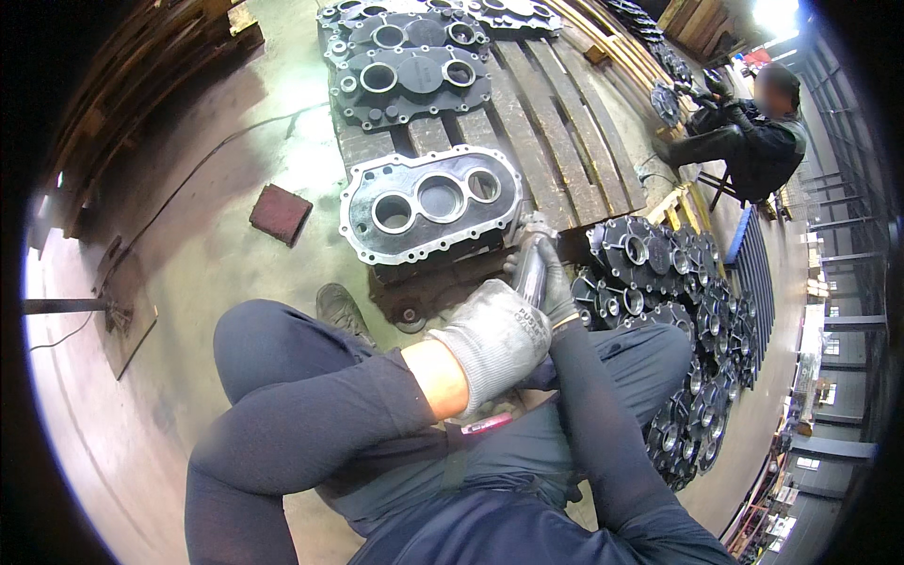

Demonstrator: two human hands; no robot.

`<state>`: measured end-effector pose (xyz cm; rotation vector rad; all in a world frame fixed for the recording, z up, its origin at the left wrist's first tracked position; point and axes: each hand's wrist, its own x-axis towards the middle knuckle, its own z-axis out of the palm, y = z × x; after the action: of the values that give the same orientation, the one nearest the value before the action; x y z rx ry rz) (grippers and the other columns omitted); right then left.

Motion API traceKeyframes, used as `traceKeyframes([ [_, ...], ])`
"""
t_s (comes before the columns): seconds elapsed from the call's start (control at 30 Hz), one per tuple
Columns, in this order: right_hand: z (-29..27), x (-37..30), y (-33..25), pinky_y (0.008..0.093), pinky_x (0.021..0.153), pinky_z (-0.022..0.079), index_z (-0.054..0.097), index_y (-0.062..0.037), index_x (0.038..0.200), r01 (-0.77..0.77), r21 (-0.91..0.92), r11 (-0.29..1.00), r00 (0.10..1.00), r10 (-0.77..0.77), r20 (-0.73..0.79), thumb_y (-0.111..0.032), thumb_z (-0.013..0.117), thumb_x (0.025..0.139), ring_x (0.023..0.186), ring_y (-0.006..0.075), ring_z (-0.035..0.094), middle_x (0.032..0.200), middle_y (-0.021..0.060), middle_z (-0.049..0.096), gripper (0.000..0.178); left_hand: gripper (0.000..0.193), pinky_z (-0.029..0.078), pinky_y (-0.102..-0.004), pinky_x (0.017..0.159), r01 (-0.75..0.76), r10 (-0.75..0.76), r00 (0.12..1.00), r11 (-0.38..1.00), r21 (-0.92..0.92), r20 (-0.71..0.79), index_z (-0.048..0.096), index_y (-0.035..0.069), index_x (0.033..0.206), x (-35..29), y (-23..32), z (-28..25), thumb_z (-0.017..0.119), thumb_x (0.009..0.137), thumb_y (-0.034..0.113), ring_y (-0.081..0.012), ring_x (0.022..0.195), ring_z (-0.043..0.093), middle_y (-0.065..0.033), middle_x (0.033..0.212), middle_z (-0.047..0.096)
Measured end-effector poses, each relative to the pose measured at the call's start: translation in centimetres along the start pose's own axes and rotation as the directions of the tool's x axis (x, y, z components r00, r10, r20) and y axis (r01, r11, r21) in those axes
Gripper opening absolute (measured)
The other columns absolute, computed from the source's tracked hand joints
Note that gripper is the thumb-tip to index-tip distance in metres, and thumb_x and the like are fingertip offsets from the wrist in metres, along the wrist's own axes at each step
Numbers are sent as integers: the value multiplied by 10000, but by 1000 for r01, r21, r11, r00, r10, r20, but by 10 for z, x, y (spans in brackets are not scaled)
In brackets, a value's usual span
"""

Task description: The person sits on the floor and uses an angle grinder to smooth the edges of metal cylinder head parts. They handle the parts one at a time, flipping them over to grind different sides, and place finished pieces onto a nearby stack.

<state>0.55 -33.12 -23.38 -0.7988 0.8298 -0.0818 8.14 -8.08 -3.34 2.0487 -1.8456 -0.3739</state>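
Both my hands wear grey work gloves and meet around a shiny, silver cylindrical hand tool (pixel 532 272). My left hand (pixel 497 331) is closed around its near end. My right hand (pixel 557 284) wraps its far part from the right, with fingers near the right end of a cast metal housing cover (pixel 428 243). This cover has a dark face, a bright machined rim with bolt holes, and several round openings. It lies at the near end of a wooden pallet (pixel 541 122). The tool's tip is hidden by my fingers, so I cannot tell whether it touches the cover.
More dark housing covers (pixel 414 77) lie farther back on the pallet. Stacked castings (pixel 650 254) crowd my right side. A reddish-brown block (pixel 281 213) and a cable (pixel 221 141) lie on the floor at left. Another person (pixel 753 141) sits at the far right.
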Motion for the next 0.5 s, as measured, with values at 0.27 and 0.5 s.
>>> traceKeyframes([
  [0.27, 9, 21, -4, 401, 758, 693, 622, -49, 1361, 6, 34, 999, 1000, -6, 7, -614, 797, 971, 873, 272, 794, 1077, 151, 762, 709, 175, 634, -453, 701, 60, -59, 998, 996, -66, 4, 751, 15, 982, 8, -5, 12, 661, 956, 162, -333, 745, 799, -168, 804, 775],
  [0.5, 4, -7, 35, 522, 858, 697, 567, -2, 1415, -194, 251, 948, 980, 197, 16, -558, 842, 953, 991, 361, 775, 1106, 203, 732, 774, 237, 627, -421, 742, 45, -50, 998, 990, 131, 39, 732, 0, 1120, 14, -3, 10, 659, 984, 181, -311, 798, 811, -145, 829, 783],
])
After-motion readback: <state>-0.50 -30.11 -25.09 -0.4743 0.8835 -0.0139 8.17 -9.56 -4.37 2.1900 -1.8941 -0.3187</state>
